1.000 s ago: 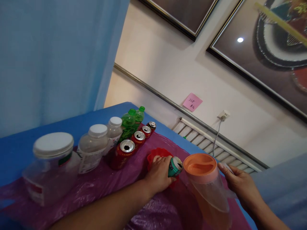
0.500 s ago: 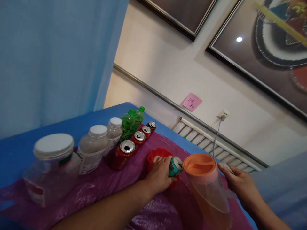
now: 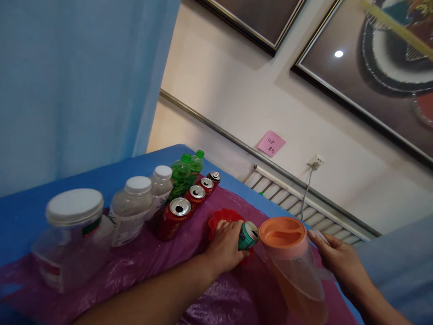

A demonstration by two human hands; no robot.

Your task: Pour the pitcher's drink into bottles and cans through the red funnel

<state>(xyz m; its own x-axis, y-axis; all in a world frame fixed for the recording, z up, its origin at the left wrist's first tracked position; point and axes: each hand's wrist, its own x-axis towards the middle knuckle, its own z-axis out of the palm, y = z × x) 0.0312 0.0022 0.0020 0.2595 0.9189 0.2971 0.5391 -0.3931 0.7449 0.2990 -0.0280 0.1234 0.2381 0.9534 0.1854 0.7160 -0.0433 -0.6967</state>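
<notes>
My left hand (image 3: 225, 248) is wrapped round a green can (image 3: 247, 235), tilted with its open top toward a clear pitcher (image 3: 291, 266) with an orange lid. The can sits over a red scalloped dish (image 3: 223, 217). My right hand (image 3: 333, 257) grips the pitcher's handle on the right side. The pitcher holds some orange-tinted liquid. Both stand on a purple plastic sheet (image 3: 162, 266) spread over a blue table (image 3: 40, 203).
Behind my left arm stand a row of opened red cans (image 3: 179, 212), two green bottles (image 3: 184, 174), and clear jars with white lids (image 3: 76, 230). A blue curtain (image 3: 74, 81) hangs at left. Along the wall run a radiator (image 3: 291, 198), a pink note (image 3: 271, 143) and framed pictures.
</notes>
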